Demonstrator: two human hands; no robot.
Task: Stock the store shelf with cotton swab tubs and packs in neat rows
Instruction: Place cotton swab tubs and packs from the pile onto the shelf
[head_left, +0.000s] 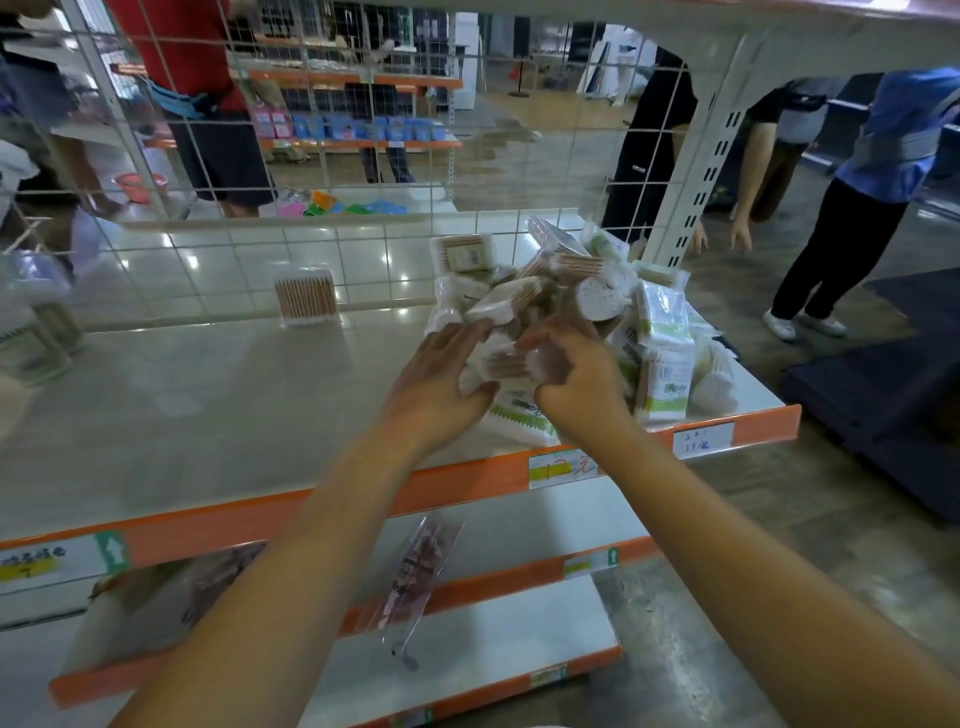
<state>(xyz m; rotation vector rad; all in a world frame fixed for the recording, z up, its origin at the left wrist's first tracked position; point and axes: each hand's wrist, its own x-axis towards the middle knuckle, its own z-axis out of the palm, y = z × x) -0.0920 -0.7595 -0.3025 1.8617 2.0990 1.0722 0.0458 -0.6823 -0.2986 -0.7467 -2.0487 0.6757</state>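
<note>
A jumbled heap of cotton swab packs and tubs (582, 291) lies on the right end of the white shelf (218, 405). My left hand (441, 374) and my right hand (576, 369) both grip one clear pack of swabs (504, 361) at the heap's near side. One square clear tub of swabs (305, 296) stands alone near the back wire grid. Two more tubs (36, 332) sit blurred at the far left edge of the shelf.
A wire grid (332, 171) backs the shelf; an upper shelf hangs overhead. An orange price rail (467, 483) runs along the front edge. Lower shelves hold a hanging bagged item (415, 577). People stand behind the grid and at the right in the aisle.
</note>
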